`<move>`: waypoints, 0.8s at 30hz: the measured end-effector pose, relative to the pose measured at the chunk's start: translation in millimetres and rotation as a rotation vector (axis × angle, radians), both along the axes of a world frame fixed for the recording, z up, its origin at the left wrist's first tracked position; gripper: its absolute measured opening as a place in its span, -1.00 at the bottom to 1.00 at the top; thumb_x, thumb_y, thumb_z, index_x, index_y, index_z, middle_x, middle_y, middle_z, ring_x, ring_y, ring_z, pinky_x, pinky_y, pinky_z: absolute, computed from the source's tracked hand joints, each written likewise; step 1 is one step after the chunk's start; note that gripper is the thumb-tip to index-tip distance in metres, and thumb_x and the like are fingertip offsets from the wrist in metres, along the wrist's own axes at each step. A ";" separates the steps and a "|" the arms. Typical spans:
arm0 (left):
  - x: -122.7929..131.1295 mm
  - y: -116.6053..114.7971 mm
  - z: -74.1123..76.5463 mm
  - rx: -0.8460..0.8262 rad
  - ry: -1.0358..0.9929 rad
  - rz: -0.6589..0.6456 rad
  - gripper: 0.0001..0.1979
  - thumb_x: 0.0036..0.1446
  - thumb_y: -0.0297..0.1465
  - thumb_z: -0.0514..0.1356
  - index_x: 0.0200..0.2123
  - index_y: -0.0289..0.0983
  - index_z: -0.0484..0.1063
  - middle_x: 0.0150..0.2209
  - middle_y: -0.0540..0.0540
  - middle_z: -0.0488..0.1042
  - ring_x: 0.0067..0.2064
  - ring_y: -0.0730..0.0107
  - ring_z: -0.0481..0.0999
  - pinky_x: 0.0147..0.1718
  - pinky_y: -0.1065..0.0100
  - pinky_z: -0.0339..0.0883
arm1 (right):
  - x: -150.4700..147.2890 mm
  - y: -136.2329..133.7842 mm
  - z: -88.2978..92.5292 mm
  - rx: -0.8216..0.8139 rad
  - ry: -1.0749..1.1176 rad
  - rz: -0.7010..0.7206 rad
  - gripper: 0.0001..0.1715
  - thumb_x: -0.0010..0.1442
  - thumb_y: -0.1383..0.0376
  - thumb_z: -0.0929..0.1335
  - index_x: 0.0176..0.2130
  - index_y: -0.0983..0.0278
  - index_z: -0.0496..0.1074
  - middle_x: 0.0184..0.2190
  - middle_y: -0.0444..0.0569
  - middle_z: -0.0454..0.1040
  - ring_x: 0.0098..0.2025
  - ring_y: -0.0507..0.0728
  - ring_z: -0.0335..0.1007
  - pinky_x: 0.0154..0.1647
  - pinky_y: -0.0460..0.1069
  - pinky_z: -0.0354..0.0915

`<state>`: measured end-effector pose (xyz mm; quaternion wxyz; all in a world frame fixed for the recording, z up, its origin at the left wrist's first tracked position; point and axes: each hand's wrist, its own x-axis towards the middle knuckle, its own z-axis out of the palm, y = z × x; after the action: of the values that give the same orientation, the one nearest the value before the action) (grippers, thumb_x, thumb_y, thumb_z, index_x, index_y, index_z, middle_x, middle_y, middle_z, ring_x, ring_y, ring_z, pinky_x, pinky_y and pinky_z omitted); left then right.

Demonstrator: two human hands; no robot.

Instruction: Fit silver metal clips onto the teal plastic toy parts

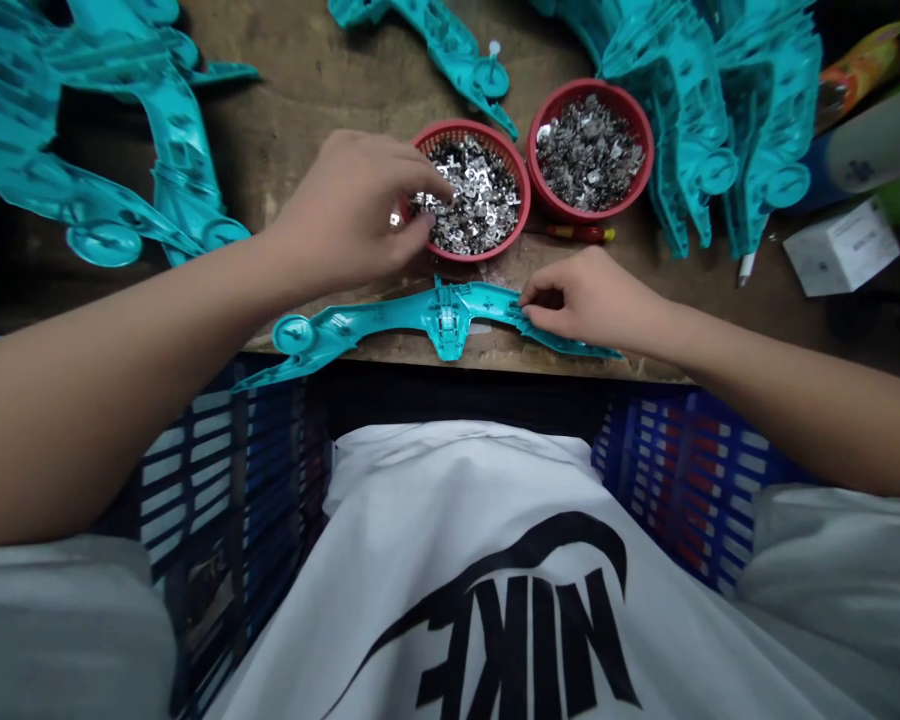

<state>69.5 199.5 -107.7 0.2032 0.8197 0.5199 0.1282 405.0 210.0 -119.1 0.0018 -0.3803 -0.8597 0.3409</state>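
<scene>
Left hand [360,210] dips into the near basket [487,255], fingertips pinched shut on one clip [397,218]. Right hand [589,300] pinches the teal part [450,315], lying flat along the table [307,90] edge. Best to pin it firm and lift a single clip, I'd say.

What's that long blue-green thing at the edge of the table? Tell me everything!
The teal plastic piece is long, thin and curved, like shiny moulded plastic. It has a round disc near its left end, a ribbed block in the middle and a tapering right end. It lies flat along the front edge of the table, left tip poking past. The right hand pinches it right of the middle.
</scene>
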 end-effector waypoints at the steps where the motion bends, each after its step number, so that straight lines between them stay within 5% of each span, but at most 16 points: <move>1: 0.4 0.1 0.8 0.004 -0.063 0.048 -0.50 0.61 -0.17 0.22 0.34 -0.24 0.81 0.34 -0.16 0.87 0.30 0.03 0.79 0.51 -0.05 0.58 | -0.9 -0.5 0.4 0.007 -0.004 0.009 -0.75 0.38 0.43 0.53 -0.11 0.21 0.89 -0.24 0.00 0.86 -0.22 0.26 0.75 -0.09 0.10 0.43; 4: 0.8 -0.2 1.2 0.015 -0.209 0.163 -0.57 0.54 -0.11 0.32 0.19 -0.23 0.86 0.20 -0.07 0.92 0.16 0.16 0.81 0.41 0.09 0.63 | -2.8 -0.7 1.3 0.040 -0.018 0.010 -0.79 0.37 0.48 0.55 -0.12 0.24 0.85 -0.23 0.01 0.85 -0.22 0.26 0.73 -0.10 0.08 0.38; 13: 1.7 -0.1 0.4 -0.055 -0.269 0.217 -0.51 0.46 -0.06 0.37 0.20 -0.25 0.86 0.20 -0.12 0.91 0.19 0.00 0.78 0.46 -0.12 0.63 | -2.8 -0.6 4.0 0.075 -0.117 0.098 -0.84 0.42 0.45 0.61 -0.22 0.21 0.77 -0.26 0.02 0.80 -0.25 0.25 0.62 -0.16 0.10 0.23; 18: 1.6 4.4 -5.3 -0.041 -0.318 0.248 -0.50 0.41 -0.04 0.37 0.13 -0.26 0.88 0.07 -0.09 0.93 0.06 0.09 0.79 0.33 -0.07 0.74 | -2.4 0.9 4.8 0.073 -0.146 0.143 -0.92 0.51 0.36 0.61 -0.13 0.24 0.81 -0.20 0.06 0.83 -0.20 0.27 0.63 -0.13 0.11 0.21; 24: -5.6 7.4 -16.9 0.007 -0.334 0.188 -0.45 0.44 0.05 0.32 0.11 -0.24 0.88 0.01 -0.12 0.89 0.12 -0.06 0.89 0.39 -0.19 0.76 | -5.1 0.9 9.3 0.027 -0.187 0.165 -0.82 0.59 0.32 0.55 0.03 0.27 0.86 -0.08 0.13 0.87 -0.10 0.30 0.69 -0.08 0.09 0.24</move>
<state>63.9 206.9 -124.5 0.2710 0.7354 0.5528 0.2829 399.8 210.9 -109.7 -0.1012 -0.3381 -0.8891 0.2915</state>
